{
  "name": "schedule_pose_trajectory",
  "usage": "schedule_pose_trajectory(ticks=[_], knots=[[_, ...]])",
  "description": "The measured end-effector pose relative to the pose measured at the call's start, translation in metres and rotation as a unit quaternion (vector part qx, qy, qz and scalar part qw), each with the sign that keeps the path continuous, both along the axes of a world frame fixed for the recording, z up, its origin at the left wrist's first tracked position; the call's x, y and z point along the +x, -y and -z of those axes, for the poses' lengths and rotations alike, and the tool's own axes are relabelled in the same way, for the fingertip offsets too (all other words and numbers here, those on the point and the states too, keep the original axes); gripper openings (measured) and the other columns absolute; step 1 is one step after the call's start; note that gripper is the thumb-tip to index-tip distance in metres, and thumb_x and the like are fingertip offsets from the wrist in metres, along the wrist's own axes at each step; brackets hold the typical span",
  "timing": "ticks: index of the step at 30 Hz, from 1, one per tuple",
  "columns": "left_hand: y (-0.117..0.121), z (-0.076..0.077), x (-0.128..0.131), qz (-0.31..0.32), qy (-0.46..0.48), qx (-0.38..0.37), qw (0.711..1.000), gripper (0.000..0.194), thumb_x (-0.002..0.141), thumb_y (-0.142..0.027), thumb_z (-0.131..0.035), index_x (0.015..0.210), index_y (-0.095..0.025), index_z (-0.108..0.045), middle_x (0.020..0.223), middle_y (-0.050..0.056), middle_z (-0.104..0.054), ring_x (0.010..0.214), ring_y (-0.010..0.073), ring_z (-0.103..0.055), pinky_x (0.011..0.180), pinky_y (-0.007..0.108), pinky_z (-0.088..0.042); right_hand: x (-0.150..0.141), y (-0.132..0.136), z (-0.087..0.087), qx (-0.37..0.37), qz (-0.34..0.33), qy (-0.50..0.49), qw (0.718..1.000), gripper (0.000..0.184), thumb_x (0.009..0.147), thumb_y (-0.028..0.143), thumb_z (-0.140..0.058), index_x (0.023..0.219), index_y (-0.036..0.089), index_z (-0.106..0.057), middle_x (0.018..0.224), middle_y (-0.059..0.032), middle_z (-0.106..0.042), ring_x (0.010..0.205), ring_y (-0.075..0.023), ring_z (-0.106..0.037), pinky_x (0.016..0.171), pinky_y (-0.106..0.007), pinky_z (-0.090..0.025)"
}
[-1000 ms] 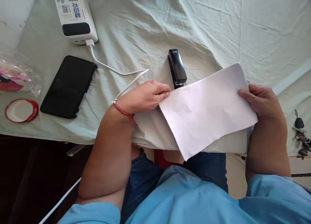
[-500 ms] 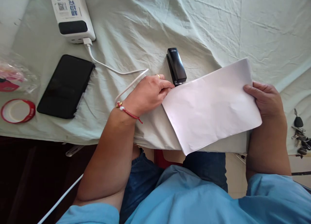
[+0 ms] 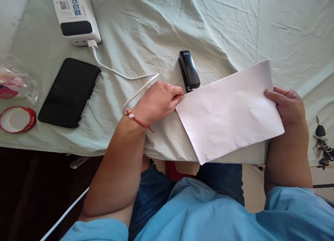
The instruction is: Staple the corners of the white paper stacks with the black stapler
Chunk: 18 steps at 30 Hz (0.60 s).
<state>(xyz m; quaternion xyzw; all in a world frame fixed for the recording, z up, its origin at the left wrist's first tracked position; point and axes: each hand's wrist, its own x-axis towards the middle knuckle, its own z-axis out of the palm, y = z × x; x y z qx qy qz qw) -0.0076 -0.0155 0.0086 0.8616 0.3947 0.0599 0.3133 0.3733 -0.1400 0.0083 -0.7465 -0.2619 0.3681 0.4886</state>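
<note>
White paper sheets (image 3: 229, 112), apparently stacked, are held tilted over the front edge of the table. My left hand (image 3: 164, 98) pinches their upper left corner between thumb and fingers. The right edge is gripped by my right hand (image 3: 288, 103), its thumb on top and the fingers mostly hidden beneath. A black stapler (image 3: 189, 70) lies just beyond the paper's upper edge, close to my left fingertips. Its near end meets or nearly meets the paper; I cannot tell which.
Left of my hands, a white cable (image 3: 117, 74) runs from a white power bank (image 3: 78, 21). A black phone (image 3: 69, 91), a red-rimmed tape roll (image 3: 32, 121) and a clear plastic bag (image 3: 15, 80) lie further left. Keys (image 3: 323, 143) rest at the right edge. A pale cloth (image 3: 146, 32) covers the table.
The paper has shifted slightly to the right and up, with both hands still on it. My left fingers have drawn back a little from the stapler and closed on the corner.
</note>
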Motion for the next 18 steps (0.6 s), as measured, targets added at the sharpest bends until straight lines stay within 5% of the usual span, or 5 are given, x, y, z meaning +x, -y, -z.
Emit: schedule_pose_trajectory(ticks=[4,12,18], knots=[[-0.004,0.006,0.0,-0.034,0.047,-0.004,0.998,0.027,0.096,-0.03,-0.056,0.09,-0.022,-0.082,0.083,0.003,-0.082,0.086,0.0231,-0.075,0.083,0.032,-0.051,0.002,0.0,0.0,-0.033,-0.019,0.001,0.999,0.039,0.062,0.042,-0.105,0.09,0.02,-0.088,0.075,-0.0032,-0.081,0.054,-0.0151,-0.07,0.047,-0.022,-0.058],[-0.008,0.025,0.008,-0.129,0.119,-0.025,0.984,0.013,0.089,-0.029,-0.072,0.098,-0.023,-0.078,0.076,0.002,-0.08,0.079,0.0249,-0.072,0.083,0.039,-0.057,0.009,-0.003,0.0,-0.029,0.018,-0.002,0.999,0.035,0.059,0.033,-0.104,0.084,0.017,-0.086,0.071,-0.0034,-0.079,0.053,-0.0137,-0.068,0.048,-0.021,-0.058],[-0.006,0.029,0.011,-0.158,0.167,0.009,0.973,0.034,0.093,-0.027,-0.069,0.126,-0.025,-0.076,0.086,0.0,-0.08,0.086,0.0229,-0.072,0.092,0.039,-0.059,0.017,-0.005,0.004,0.002,0.057,0.007,0.998,0.027,0.058,0.025,-0.101,0.077,0.021,-0.082,0.069,-0.0002,-0.076,0.05,-0.0128,-0.064,0.044,-0.022,-0.055]])
